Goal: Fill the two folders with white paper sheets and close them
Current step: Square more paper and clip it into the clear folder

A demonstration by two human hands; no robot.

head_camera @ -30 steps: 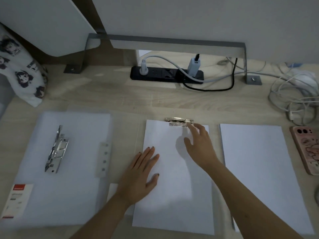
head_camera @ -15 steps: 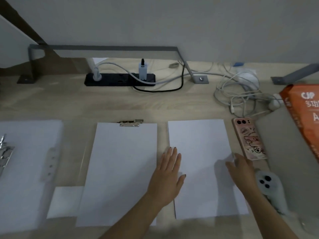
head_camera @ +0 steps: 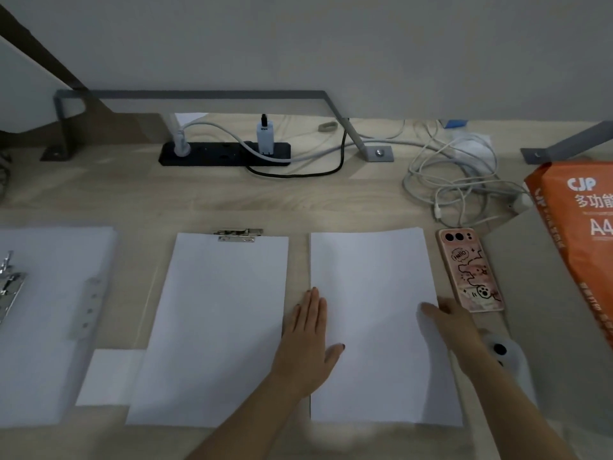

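**Both hands on the loose paper stack, 2 folders open**

Head view: L hand [head_camera: 308, 340] lies flat, palm down, fingers straight and together, across the left edge of the loose paper stack [head_camera: 374, 327]. Its thumb is spread onto the top sheet and it holds nothing. R hand [head_camera: 456, 322] sits at the stack's right edge w/ fingertips over onto the paper. It's blurred and the thumb is hidden, so can't tell if it pinches a sheet or just rests there. The stack lies between the 2 hands, just right of the middle folder [head_camera: 156, 293].

That folder is open, w/ 1 white sheet [head_camera: 219, 327] on it and the metal clip [head_camera: 237, 234] at the sheet's top edge. Its clear cover is hard to make out vs. the desk [head_camera: 132, 200]. The far-left folder [head_camera: 49, 327] is also open and cut off by the frame edge, w/ its ring mechanism [head_camera: 10, 283] only partly in view.

Phone [head_camera: 471, 270] lies just beside the R hand. Orange paper pack [head_camera: 580, 227] is cut off at right. A white gadget [head_camera: 507, 356] near the R wrist is too blurred to identify.
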